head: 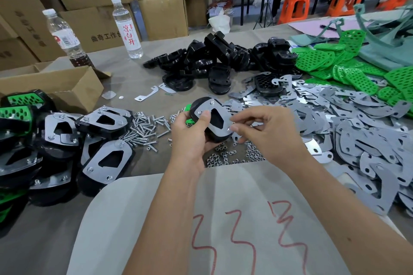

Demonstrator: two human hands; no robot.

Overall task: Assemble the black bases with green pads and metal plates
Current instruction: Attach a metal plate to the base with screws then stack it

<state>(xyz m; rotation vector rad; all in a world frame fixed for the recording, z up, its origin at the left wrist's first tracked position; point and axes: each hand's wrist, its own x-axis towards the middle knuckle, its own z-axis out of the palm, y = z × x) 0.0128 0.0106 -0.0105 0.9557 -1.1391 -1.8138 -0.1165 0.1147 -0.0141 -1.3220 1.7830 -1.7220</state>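
Base w/ plate on top, held above mid-bench over the nuts. Step looks like fitting a nut at the near-right corner screw — keep base steady, start thread square, don't cross it. Left hand curls round base, thumb on plate; right hand fingertips pinch at that corner, nut itself too small to tell.

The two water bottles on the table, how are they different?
The left bottle leans and holds only a little brown liquid at the bottom; the right bottle stands upright and looks full of clear liquid. The right bottle's label has big red characters; the left bottle's label is white with small print. Both are clear plastic with white caps.
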